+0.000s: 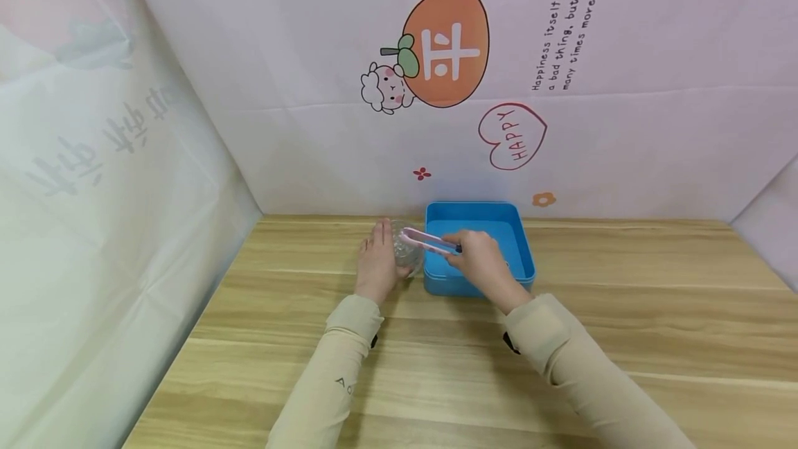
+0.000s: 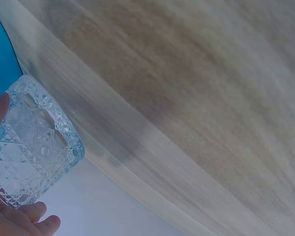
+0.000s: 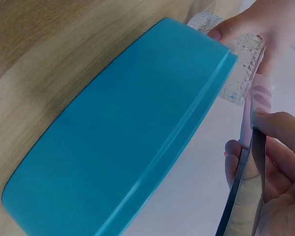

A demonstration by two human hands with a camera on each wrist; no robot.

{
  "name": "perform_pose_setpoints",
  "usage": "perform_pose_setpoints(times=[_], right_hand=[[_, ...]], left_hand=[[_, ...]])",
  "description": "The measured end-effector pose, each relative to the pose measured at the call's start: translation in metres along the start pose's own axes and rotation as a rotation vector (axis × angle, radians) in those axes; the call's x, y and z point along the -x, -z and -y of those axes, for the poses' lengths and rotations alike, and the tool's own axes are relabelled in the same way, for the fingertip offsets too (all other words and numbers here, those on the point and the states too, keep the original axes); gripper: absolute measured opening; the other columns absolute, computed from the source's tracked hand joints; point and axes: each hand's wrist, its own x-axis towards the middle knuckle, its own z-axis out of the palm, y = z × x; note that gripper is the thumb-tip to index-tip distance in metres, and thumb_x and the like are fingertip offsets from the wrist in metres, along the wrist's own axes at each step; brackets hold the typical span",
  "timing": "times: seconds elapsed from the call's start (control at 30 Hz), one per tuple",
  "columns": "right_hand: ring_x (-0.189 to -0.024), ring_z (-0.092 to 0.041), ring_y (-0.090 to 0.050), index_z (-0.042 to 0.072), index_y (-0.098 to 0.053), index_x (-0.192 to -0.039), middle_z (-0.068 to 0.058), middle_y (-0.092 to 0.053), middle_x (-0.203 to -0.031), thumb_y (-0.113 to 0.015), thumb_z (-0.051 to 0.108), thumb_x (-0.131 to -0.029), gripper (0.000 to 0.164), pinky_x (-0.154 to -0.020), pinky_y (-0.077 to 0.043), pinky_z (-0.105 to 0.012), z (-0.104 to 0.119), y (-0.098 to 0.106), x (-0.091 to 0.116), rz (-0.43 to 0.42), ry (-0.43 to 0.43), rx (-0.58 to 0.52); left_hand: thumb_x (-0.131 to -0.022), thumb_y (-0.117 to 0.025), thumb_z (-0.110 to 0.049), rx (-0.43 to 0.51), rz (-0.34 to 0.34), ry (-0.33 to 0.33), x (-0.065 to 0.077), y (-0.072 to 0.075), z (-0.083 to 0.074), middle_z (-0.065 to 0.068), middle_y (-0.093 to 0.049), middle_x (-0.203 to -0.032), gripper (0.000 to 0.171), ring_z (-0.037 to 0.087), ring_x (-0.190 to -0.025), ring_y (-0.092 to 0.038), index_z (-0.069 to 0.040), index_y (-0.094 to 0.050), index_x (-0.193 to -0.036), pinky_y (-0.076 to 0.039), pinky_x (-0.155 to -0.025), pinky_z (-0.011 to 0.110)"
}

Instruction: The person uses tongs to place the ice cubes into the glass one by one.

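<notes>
My left hand point(image 1: 376, 263) grips a clear cut-glass cup point(image 2: 37, 152), its thumb and fingers round the side. Clear lumps seem to show inside the cup, but their kind is hard to tell. In my right hand point(image 1: 483, 260) is a pair of tongs point(image 3: 260, 93) with pink ends and metal arms, pinched between thumb and fingers. The pink ends point left and reach the cup's mouth in the head view; how far in they go is unclear. Just right of the cup stands an open blue rectangular box point(image 1: 455, 287), below my right hand.
The wooden table point(image 1: 623, 317) stretches in front of and beside the box. Behind it rises a white printed cloth point(image 1: 324, 158), close to the box's back side. Another pale sheet point(image 1: 125, 241) hangs along the table's left edge.
</notes>
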Motion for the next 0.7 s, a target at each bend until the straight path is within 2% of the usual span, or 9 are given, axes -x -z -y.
perform_pose_setpoints(times=[0.23,0.7], right_hand=[[-0.075,-0.021,-0.064,0.005,-0.07,-0.115,-0.018,-0.072,-0.101,-0.072,0.012,-0.084,0.032,-0.053,-0.05,-0.021,-0.0004,-0.0001,0.0005,0.009,-0.012,0.002],[-0.078,-0.023,-0.066,0.005,-0.069,-0.117,-0.019,-0.072,-0.103,-0.073,0.011,-0.083,0.035,-0.056,-0.052,-0.024,0.0006,-0.0002,0.001,0.018,-0.028,-0.002]], left_hand=[[-0.071,-0.084,-0.037,-0.017,0.003,-0.001,-0.0009,-0.0018,0.0003,0.019,-0.033,-0.152,0.107,0.033,-0.135,-0.042,0.0,-0.021,-0.15,-0.032,-0.115,0.045],[-0.073,-0.082,-0.037,-0.014,0.024,0.006,-0.0012,0.0008,-0.001,0.018,-0.03,-0.154,0.106,0.033,-0.136,-0.041,0.0,-0.019,-0.15,-0.031,-0.116,0.045]])
